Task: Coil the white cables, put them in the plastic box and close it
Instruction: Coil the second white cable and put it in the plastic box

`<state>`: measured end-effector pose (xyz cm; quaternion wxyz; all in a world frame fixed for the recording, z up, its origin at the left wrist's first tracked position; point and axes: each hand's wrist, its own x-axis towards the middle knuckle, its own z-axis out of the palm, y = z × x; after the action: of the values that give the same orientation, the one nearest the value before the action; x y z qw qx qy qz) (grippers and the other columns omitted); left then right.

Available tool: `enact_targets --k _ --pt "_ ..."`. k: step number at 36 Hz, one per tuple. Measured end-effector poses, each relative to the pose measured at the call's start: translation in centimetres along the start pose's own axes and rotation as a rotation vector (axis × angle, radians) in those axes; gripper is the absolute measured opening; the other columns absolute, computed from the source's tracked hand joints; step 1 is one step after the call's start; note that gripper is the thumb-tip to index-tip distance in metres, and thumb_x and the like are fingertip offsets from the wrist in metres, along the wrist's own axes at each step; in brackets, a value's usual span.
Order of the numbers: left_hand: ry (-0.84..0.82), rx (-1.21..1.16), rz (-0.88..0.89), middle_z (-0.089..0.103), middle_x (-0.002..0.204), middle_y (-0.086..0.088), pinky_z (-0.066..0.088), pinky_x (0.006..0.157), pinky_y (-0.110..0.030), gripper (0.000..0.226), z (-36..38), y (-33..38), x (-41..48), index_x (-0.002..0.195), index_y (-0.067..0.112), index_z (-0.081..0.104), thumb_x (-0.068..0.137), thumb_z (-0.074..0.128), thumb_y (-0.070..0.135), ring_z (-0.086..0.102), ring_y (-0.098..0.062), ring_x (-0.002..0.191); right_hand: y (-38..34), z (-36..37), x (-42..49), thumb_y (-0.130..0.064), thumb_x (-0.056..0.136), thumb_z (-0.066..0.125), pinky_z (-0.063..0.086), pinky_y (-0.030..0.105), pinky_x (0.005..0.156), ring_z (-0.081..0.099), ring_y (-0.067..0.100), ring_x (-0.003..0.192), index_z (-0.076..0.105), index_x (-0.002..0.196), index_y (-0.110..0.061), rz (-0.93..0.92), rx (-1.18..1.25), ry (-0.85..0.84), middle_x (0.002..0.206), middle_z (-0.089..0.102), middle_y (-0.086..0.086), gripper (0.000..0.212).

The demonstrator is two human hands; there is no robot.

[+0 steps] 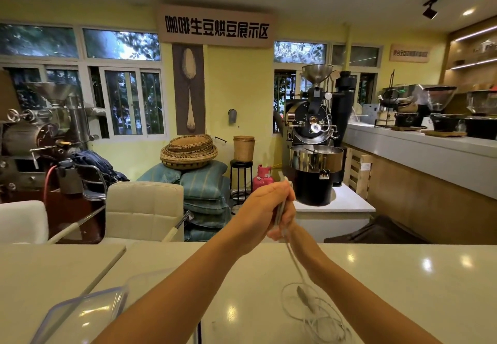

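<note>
Both hands are raised together above the white counter's (403,284) far edge. My left hand (262,209) grips a bunch of white cable (281,209) that stands upright in its fist. My right hand (285,221) sits right behind it, mostly hidden, and its fingers curl round the same cable. From the hands one strand hangs down to the counter. There it ends in loose white loops (317,314) near the front, with a grey plug lying among them. The clear plastic box (150,287) stands to the left, partly behind my left forearm.
A clear lid with a blue rim (80,314) lies at the front left of the counter. Beyond the counter stand two white chairs (145,209), stacked cushions and baskets. A black coffee roaster (314,155) stands at the back right, next to a long service bar.
</note>
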<state>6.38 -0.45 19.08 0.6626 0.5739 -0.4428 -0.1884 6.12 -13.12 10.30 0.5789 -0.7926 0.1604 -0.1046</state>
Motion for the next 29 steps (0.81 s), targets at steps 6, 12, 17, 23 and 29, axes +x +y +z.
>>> enact_targets --k 6,12,17,23,29 --pt "0.139 0.039 0.019 0.049 0.038 0.004 0.035 0.053 -0.023 0.037 -1.8 -0.1 1.0 0.069 0.013 0.045 0.099 0.025 0.022 0.042 -0.005 0.038 -2.0 0.9 -5.0 -0.025 0.092 0.031 0.042 0.016 0.071 0.058 0.004 0.078 0.061 0.076 -0.023 -0.207 -0.092 -0.229 0.078 0.064 -0.008 0.035" --pt "0.285 0.102 -0.059 0.052 0.041 0.004 0.038 0.046 -0.02 0.035 -3.7 -1.9 1.1 0.071 0.013 0.045 0.099 0.028 0.024 0.045 -0.005 0.037 -4.2 1.0 -5.0 -0.002 0.094 0.032 0.048 0.022 0.078 0.056 0.022 0.117 0.054 0.119 0.002 -0.04 -0.292 -0.521 0.127 0.059 0.018 0.033" --pt "0.27 0.227 -0.076 0.05 0.05 0.004 0.038 0.054 -0.02 0.033 -3.2 -3.1 0.6 0.072 0.015 0.045 0.099 0.029 0.024 0.045 -0.004 0.043 -6.5 0.4 -6.7 -0.004 0.095 0.029 0.044 0.013 0.061 0.059 0.013 0.076 0.056 0.082 -0.012 -0.111 -0.074 -0.613 0.09 0.065 0.01 0.031" --pt "0.112 0.317 -0.101 0.056 0.063 -0.001 0.043 0.056 -0.018 0.03 -2.0 -4.5 -0.8 0.085 0.006 0.054 0.099 0.032 0.022 0.051 -0.011 0.057 -7.4 -2.7 -7.7 -0.024 0.075 0.036 0.051 0.022 0.058 0.061 0.016 0.061 0.059 0.085 -0.006 -0.425 0.39 -0.503 0.062 0.067 0.004 0.031" --pt "0.057 0.186 -0.081 0.049 0.043 0.006 0.033 0.045 -0.014 0.039 -0.8 -4.1 -1.6 0.073 0.013 0.048 0.1 0.022 0.023 0.041 -0.004 0.038 -8.8 -3.7 -4.6 -0.01 0.094 0.035 0.036 0.015 0.039 0.042 0.006 0.038 0.056 0.078 -0.006 -0.325 0.51 -0.219 0.04 0.048 -0.005 0.027"
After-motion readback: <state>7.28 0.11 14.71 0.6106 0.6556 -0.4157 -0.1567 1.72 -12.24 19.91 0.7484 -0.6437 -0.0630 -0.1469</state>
